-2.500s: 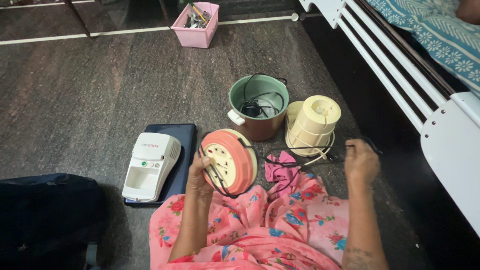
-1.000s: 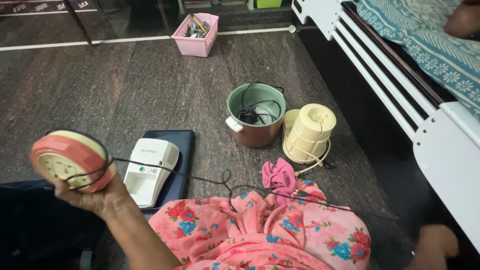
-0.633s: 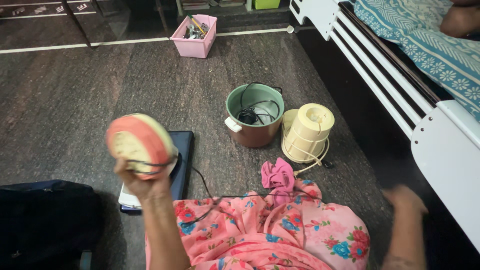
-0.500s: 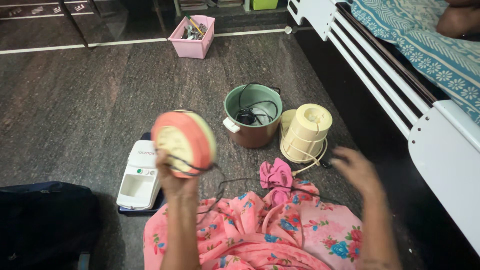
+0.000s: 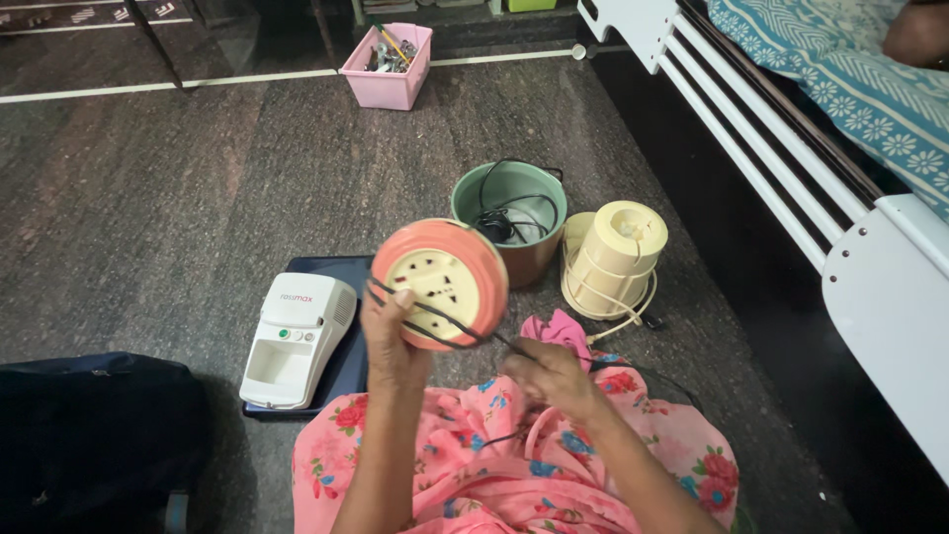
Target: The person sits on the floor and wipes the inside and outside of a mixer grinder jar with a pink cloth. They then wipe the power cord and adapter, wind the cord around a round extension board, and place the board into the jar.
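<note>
Winding step, I judge: my left hand is clamped round the rim of the round orange-and-cream plastic extension-cord reel, held upright above my lap, while my right hand has its fingers pinched together on the thin black cord just beside it. Next move calls for keeping the cord taut and feeding it into the rim groove. Near on the floor: 1 green pot with tangled cable, 1 cream plastic jar, 1 white box-shaped device; the pink cloth could snag the cord.
</note>
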`<action>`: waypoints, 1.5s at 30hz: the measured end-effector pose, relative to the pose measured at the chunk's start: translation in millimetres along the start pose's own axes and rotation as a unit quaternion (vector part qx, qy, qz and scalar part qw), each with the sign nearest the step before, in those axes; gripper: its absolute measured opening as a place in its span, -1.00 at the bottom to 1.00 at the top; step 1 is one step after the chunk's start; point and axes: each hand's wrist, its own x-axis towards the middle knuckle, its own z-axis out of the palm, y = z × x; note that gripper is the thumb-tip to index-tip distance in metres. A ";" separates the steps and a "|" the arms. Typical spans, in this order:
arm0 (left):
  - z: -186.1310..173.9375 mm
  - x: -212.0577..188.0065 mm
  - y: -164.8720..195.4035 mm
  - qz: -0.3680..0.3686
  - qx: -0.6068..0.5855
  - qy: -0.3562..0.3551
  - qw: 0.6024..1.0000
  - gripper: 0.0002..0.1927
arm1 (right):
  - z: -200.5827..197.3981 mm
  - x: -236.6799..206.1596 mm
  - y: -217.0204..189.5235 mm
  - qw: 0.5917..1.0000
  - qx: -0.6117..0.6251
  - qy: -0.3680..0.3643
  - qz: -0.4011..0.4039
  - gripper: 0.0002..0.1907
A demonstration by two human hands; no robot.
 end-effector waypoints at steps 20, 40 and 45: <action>-5.5 -1.3 -5.2 0.117 0.460 0.045 0.879 -0.47 | -13.5 -95.7 -77.9 0.799 -0.515 0.065 -0.304 -0.80; 58.8 -35.7 -19.5 -0.146 0.606 -0.284 0.729 -0.25 | -41.0 -55.4 -115.0 0.905 -0.338 0.096 -0.241 -0.82; 45.6 -28.9 -18.0 -0.094 0.660 -0.237 0.707 -0.35 | -69.1 -42.7 -90.7 0.965 -0.231 0.039 -0.116 -0.80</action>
